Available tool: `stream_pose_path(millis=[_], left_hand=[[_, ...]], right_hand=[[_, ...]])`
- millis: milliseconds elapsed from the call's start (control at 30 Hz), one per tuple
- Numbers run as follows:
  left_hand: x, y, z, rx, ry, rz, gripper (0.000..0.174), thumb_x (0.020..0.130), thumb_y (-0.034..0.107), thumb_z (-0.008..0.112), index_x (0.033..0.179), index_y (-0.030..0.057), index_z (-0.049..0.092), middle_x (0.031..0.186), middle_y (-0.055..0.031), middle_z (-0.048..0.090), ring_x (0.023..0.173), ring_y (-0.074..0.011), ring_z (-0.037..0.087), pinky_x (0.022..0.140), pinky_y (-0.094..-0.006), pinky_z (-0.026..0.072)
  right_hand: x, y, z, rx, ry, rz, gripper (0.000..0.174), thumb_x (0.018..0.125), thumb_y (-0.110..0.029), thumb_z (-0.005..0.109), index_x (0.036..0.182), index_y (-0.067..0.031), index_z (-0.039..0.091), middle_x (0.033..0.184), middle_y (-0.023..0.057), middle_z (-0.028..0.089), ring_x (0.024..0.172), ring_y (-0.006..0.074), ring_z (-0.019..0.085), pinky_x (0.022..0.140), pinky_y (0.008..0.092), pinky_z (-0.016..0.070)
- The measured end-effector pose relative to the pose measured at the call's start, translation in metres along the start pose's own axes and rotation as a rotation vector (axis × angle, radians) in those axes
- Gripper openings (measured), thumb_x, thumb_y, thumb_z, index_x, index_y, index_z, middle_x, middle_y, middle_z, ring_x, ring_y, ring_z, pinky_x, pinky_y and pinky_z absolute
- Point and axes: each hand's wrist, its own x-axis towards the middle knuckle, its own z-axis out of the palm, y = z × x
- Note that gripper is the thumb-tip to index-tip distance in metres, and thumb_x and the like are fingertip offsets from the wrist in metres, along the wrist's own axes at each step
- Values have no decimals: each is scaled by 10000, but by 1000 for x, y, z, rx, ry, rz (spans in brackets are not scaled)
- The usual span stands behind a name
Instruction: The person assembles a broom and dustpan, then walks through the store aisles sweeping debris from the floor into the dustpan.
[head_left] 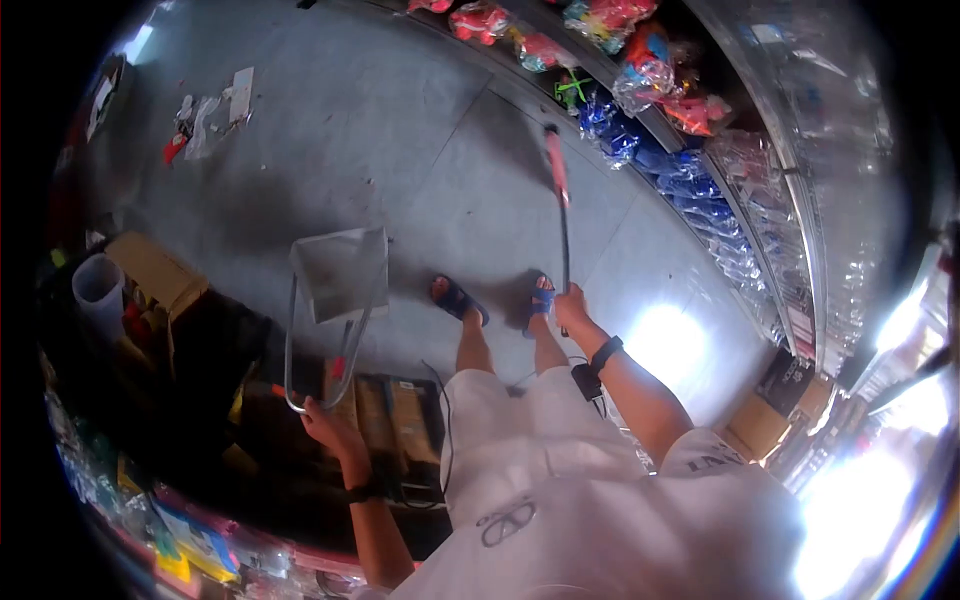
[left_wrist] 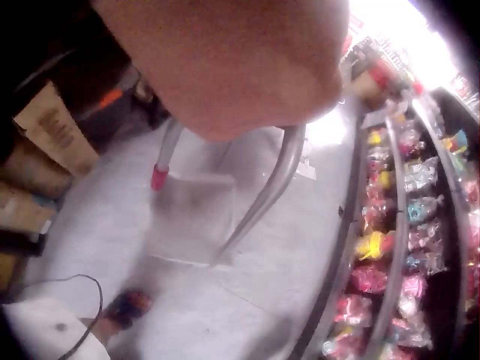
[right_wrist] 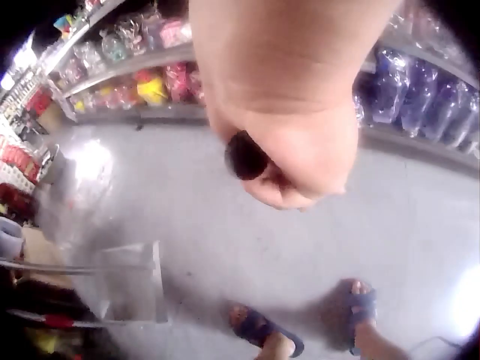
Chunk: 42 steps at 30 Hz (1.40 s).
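My left hand (head_left: 335,435) grips the looped metal handle of a long-handled dustpan (head_left: 345,280). Its pale, boxy pan hangs out ahead, left of my feet, and there is a red piece on the handle. In the left wrist view the wrist hides most of the fingers. Curled round the dark handle of a broom (head_left: 564,225), my right hand (head_left: 572,306) holds it pointing forward; a pinkish-red section and a dark end show at its far end, close to the shelf foot. The handle's round black butt shows beside the right palm (right_wrist: 300,157) in the right wrist view.
Scraps of paper and litter (head_left: 205,120) lie on the grey floor (head_left: 330,100) ahead. Shelves of plastic-wrapped goods (head_left: 700,190) line the right side. Cardboard boxes (head_left: 160,270) and a white bin (head_left: 98,280) stand at left. A thin cable (head_left: 447,430) hangs by my leg.
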Motion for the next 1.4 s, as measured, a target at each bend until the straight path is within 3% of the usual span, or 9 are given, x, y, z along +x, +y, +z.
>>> stream_pose_path(millis=[100,267,400,467,633,667,833,900,1400], left_hand=[[-12,4,-5,62,79,-24,413,893,293,499,1093,-68,521,1014,-143,558,884,-210,493,809,-344,386],[-3,-40,-43,332,31,260,351,844,180,537,1096,-63,503,1017,-203,540,922,-303,514,813,-372,400],[-11,-43,-54,618,4,405,344,828,122,517,1113,-67,478,1058,-230,505,972,-356,503,834,-386,398],[-11,-46,-60,709,-34,352,424,873,247,480,1154,-69,455,1138,-223,476,1042,-352,475,874,-403,370],[-20,-28,-58,433,58,204,264,889,124,446,1051,-78,489,1068,-227,494,931,-308,507,807,-389,412],[-20,-30,-59,262,91,98,284,895,154,443,1045,-83,489,1055,-217,500,922,-298,508,805,-385,413],[-32,23,-44,-302,179,-238,401,887,279,469,1069,-78,465,1013,-153,489,937,-270,490,827,-393,397],[-32,8,-45,-285,296,-241,397,878,264,469,1025,-104,491,974,-169,526,865,-265,516,807,-376,408],[-120,78,30,-491,765,-220,260,888,290,457,779,56,437,769,-27,399,726,-163,419,691,-318,366]], right_hand=[[-26,-17,-4,-196,-121,39,97,777,-110,523,858,-58,533,681,86,538,567,190,538,453,357,400],[-36,-18,101,-444,-568,-1227,29,754,-80,526,743,-76,553,578,58,480,596,154,511,479,359,371],[-88,-98,172,73,-645,-97,45,782,-102,534,744,-80,520,571,39,466,512,141,459,416,326,330],[-96,-132,173,242,-642,12,68,795,-113,538,745,-82,503,567,30,459,470,134,433,384,309,310],[-66,-163,88,457,-753,-575,129,830,-140,547,748,-88,462,558,7,441,365,117,368,304,268,259],[-67,-185,57,435,-718,215,124,830,-123,540,740,-96,460,551,1,433,369,99,369,303,251,258],[8,-189,-10,-114,-282,148,208,769,-22,498,579,-82,441,471,35,403,329,160,358,295,301,250],[74,-176,-22,-86,-513,115,155,750,-17,495,607,-77,479,492,61,433,356,185,407,308,345,271],[144,-351,306,-85,-687,-15,106,729,-173,572,717,-111,656,732,95,643,635,197,605,501,376,430]])
